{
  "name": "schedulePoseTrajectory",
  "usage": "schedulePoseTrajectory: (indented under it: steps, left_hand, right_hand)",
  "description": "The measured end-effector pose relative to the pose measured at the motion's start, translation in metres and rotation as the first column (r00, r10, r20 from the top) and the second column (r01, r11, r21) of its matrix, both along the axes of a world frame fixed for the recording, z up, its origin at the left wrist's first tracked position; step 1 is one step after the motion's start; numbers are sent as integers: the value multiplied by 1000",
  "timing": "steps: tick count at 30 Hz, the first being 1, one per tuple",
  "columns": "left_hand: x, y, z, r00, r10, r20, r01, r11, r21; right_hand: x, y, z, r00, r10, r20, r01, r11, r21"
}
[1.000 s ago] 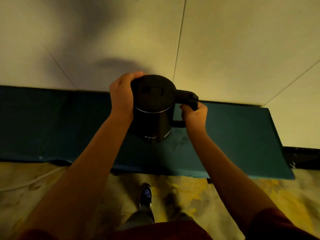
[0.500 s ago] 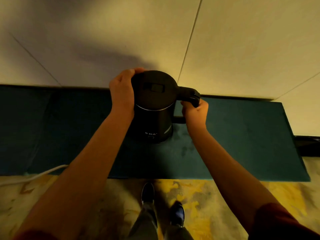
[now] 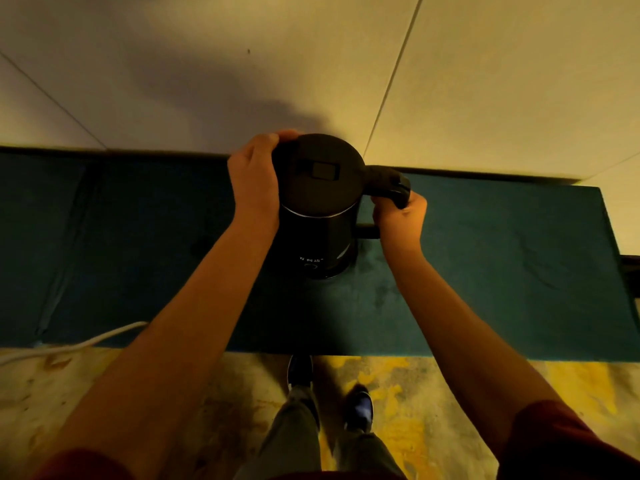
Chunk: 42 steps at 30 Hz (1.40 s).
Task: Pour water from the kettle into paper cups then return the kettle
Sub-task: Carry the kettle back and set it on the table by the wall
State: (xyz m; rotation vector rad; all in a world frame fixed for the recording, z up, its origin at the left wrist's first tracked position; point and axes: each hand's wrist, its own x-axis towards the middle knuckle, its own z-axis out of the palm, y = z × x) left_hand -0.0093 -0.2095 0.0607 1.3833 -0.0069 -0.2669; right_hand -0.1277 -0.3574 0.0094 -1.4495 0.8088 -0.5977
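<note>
Since a second ago your view has pulled back and the kettle now sits lower against the cloth, with both shoes in sight. You face a pale panelled wall above a long table covered in dark teal cloth. Below it lies mottled yellow floor. Your black cylindrical electric kettle stands upright on the table's middle. Your left hand wraps the kettle's lid edge, grip closed around it. Your right hand is clenched on the kettle's black handle. A white cord trails off the table's left edge.
</note>
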Motion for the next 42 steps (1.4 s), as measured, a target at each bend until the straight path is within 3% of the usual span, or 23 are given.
schedulePoseTrajectory:
  steps: [8, 19, 32, 42]
  left_hand:
    - [0, -3, -15, 1000, -8, -17, 8, 1000, -2]
    - [1, -10, -36, 1000, 0, -23, 1, 1000, 14]
    - [-4, -15, -42, 998, 13, 56, -17, 998, 64]
    - [-20, -13, -43, 987, 16, 158, -24, 998, 52]
  right_hand:
    - [-3, -2, -10, 998, 48, 33, -49, 998, 37]
    - [-6, -7, -40, 997, 6, -72, -5, 1000, 13]
    - [-6, -21, -48, 987, 19, -162, -23, 999, -23]
    - [-18, -25, -41, 986, 127, -109, -134, 989, -66]
